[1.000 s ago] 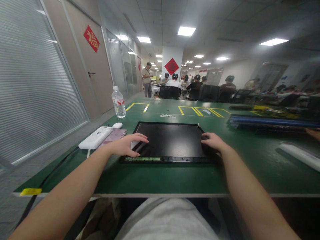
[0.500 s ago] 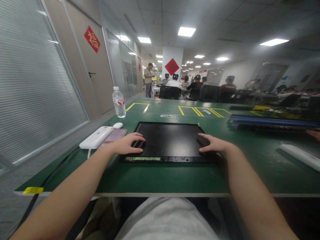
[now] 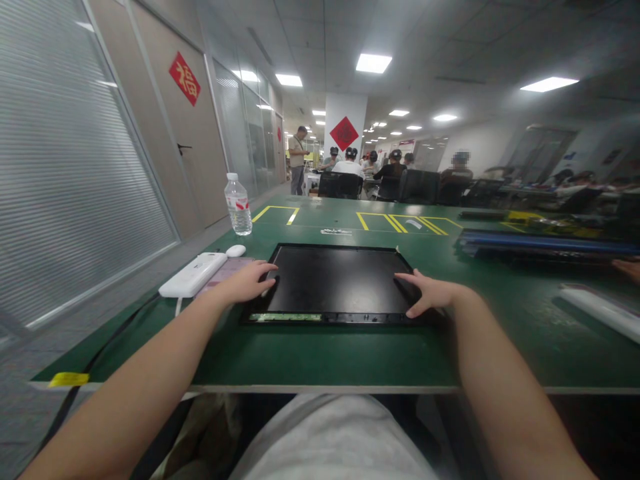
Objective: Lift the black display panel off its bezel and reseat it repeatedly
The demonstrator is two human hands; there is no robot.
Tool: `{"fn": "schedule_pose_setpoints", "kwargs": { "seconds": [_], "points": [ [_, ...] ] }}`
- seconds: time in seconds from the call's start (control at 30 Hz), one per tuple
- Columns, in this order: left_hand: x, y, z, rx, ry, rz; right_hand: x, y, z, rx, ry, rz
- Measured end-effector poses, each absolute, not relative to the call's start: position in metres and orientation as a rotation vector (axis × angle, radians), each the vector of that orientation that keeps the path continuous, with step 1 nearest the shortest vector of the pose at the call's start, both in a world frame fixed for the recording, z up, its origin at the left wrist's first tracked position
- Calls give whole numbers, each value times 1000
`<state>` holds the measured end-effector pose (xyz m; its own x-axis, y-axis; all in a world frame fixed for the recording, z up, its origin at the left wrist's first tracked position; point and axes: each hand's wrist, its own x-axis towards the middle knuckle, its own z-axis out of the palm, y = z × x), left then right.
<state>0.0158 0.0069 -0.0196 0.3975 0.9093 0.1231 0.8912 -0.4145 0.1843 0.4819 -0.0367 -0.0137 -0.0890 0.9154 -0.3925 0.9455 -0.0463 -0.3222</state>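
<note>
A flat black panel (image 3: 340,280) in a thin black frame lies on the green table (image 3: 320,357), with a green strip (image 3: 285,318) along the left part of its near edge. My left hand (image 3: 250,280) is at the panel's left edge, thumb and fingers apart, holding nothing. At the right edge is my right hand (image 3: 427,292), its fingers spread over the frame and its thumb near the lower right corner. Whether the fingertips touch the panel is hard to tell.
Left of the panel are a white power bank (image 3: 194,275), a white mouse-like object (image 3: 236,251), a phone and a water bottle (image 3: 239,207). A long dark bar (image 3: 545,243), a white bar (image 3: 600,310) and another person's hand (image 3: 627,270) are at the right.
My left hand has moved slightly left, back to the panel's edge. My right hand's thumb has shifted down and right toward the near corner. The panel has not visibly moved.
</note>
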Motion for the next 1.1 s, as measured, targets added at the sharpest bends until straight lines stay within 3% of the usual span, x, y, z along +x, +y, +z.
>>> {"fn": "schedule_pose_setpoints", "kwargs": {
  "seconds": [0.87, 1.1],
  "points": [
    [15, 13, -23, 2597, 1736, 203, 491, -30, -21, 2125, 2162, -680],
    [16, 14, -29, 2582, 1790, 261, 489, -19, -33, 2393, 2197, -563]
  ]
}}
